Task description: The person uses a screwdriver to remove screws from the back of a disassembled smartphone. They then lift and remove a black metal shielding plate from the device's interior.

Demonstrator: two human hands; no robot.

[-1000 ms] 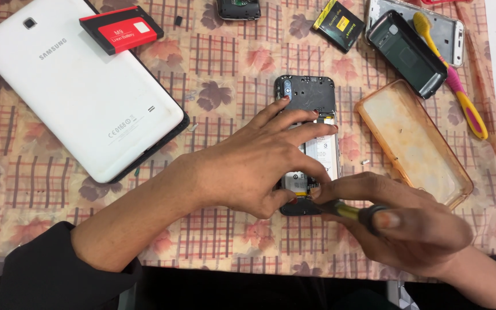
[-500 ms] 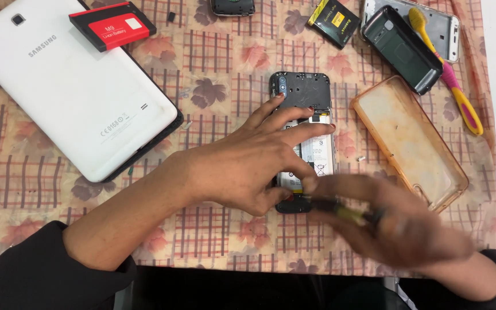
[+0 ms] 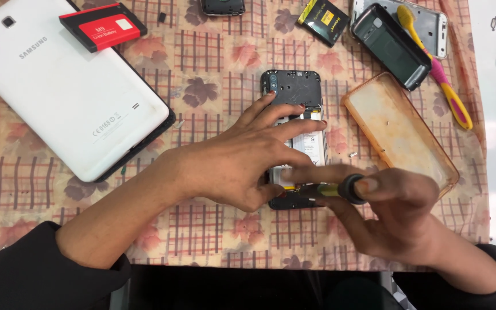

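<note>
An opened phone (image 3: 294, 92) with its back cover off lies face down in the middle of the cloth-covered table (image 3: 213, 74). My left hand (image 3: 239, 158) rests on the phone's lower half, fingers spread over it, pinning it down. My right hand (image 3: 394, 212) grips a small screwdriver (image 3: 331, 189) with a yellow-green shaft and black cap. Its tip points left at the phone's bottom edge, where my left thumb hides the contact point.
A white tablet (image 3: 70, 97) lies face down at upper left with a red battery (image 3: 103, 26) on it. A clear brownish phone case (image 3: 400, 132) sits right of the phone. Farther back are a black-yellow battery (image 3: 324, 20), a dark phone cover (image 3: 391, 46) and a yellow-pink toothbrush (image 3: 440, 74).
My right hand has shifted and turned slightly with the screwdriver at the phone's bottom edge. My left hand stays on the phone.
</note>
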